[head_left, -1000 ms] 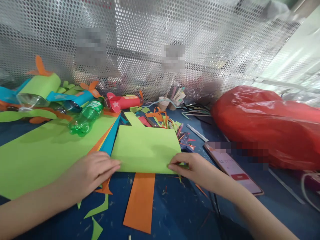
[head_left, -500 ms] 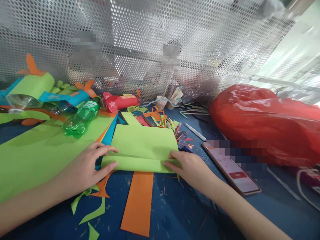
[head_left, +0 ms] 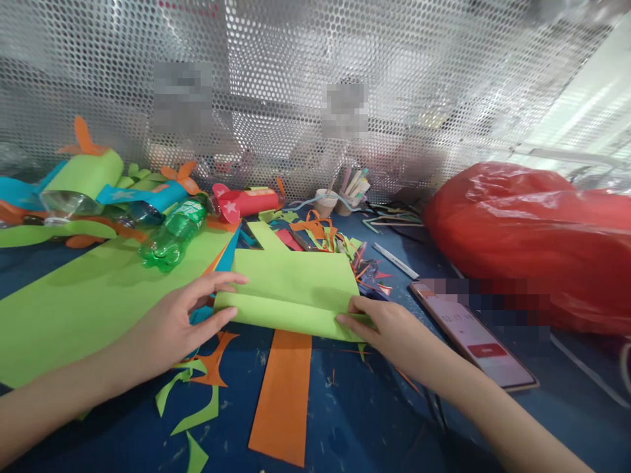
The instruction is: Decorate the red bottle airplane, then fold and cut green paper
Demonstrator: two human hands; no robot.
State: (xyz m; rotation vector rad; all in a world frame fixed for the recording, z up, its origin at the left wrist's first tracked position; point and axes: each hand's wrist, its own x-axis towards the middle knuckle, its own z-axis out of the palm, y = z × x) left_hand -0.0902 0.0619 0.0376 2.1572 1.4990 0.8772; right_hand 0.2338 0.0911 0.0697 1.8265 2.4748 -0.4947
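Note:
A light green sheet (head_left: 296,279) lies in front of me with its near edge curled over into a roll. My left hand (head_left: 197,315) grips the left end of the roll between thumb and fingers. At the right end, my right hand (head_left: 379,322) pinches the roll. Under the roll, an orange paper strip (head_left: 282,401) extends towards me on the blue table (head_left: 374,420). A larger green sheet (head_left: 93,295) lies at the left, partly beneath my left forearm.
A green bottle (head_left: 175,233) lies on the large sheet. Paper-covered bottles (head_left: 89,174) are behind it. Cups (head_left: 325,202) with sticks stand by the mesh wall (head_left: 296,79). At the right are a phone (head_left: 473,335) and a red plastic bag (head_left: 532,243). Paper scraps (head_left: 200,414) lie nearby.
The view has shifted slightly, so most things appear further right. The rolled edge looks a little thicker and more tilted, with both hands still on it.

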